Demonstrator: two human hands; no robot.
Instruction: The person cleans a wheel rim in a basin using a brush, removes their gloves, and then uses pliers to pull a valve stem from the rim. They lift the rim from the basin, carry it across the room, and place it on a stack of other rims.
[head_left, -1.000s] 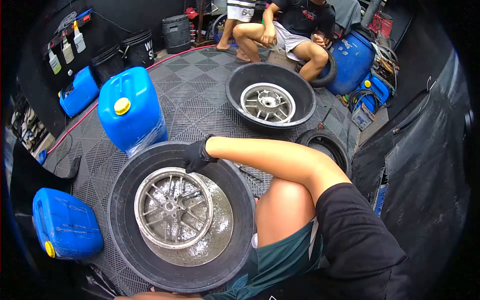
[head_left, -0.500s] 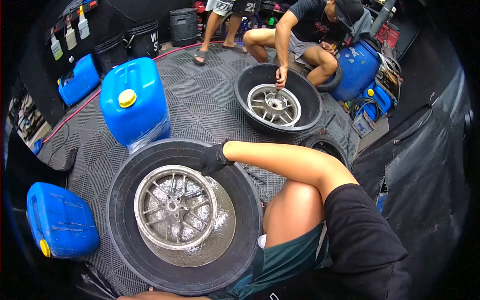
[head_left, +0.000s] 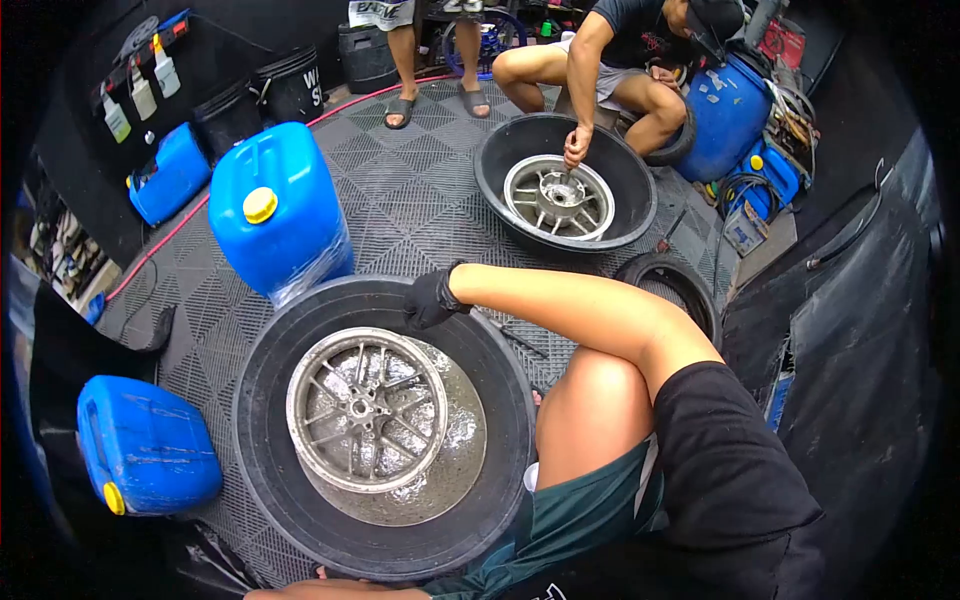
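Observation:
My right hand [head_left: 432,300], in a black glove, is over the far inner wall of a large black tub [head_left: 255,440]. Its fingers point down and look bunched together; dark glove against dark plastic hides anything in them. Just below and left of it, a grey spoked motorcycle wheel [head_left: 362,408] leans in the tub, partly in murky, shiny liquid [head_left: 465,430]. A small gap shows between the glove and the wheel's rim. My left hand is out of view.
A blue jerrycan [head_left: 290,190] stands behind the tub, another jerrycan [head_left: 150,450] to its left. Across the mat, a seated co-worker's hand [head_left: 577,145] works on a wheel [head_left: 540,195] in a second tub [head_left: 645,205]. A tyre [head_left: 690,295] lies at right.
My right hand has lifted slightly away from the wheel's rim. The camera view has shifted a little. In the background, the standing person's feet have moved.

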